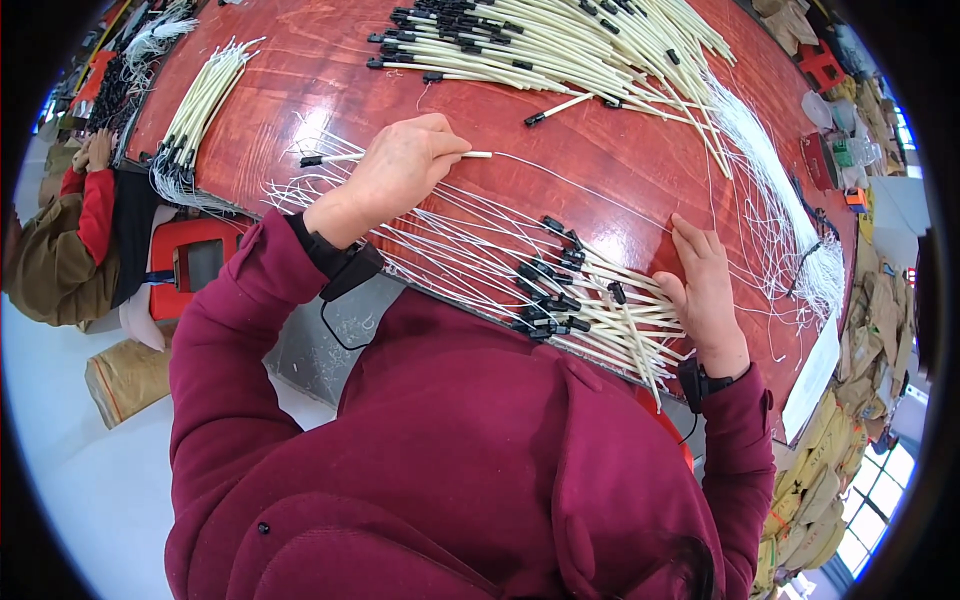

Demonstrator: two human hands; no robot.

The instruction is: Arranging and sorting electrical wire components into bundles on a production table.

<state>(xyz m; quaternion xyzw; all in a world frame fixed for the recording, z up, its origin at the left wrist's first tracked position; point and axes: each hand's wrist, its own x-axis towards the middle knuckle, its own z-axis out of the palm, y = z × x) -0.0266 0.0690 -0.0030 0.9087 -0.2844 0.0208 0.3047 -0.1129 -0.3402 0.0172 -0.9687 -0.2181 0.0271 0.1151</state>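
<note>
My left hand (405, 168) pinches a thin cream stick (478, 154) between thumb and fingers. A black cap (311, 161) is on its far left end. From the stick's right end a white string (580, 187) runs across the table to the fingertips of my right hand (705, 283). That hand rests with its fingers stretched out and its thumb apart; whether the fingertips press on the string I cannot tell. Beside it, at the near table edge, lies a bunch of black-capped cream sticks (620, 325). Their white strings (440, 235) trail left beneath my left hand.
A large pile of cream sticks (560, 60) covers the far side of the red table (330, 60). White strings (790, 220) hang together at the right. A smaller bundle (208, 105) lies at the left, near another person (65, 240) and a red stool (190, 265).
</note>
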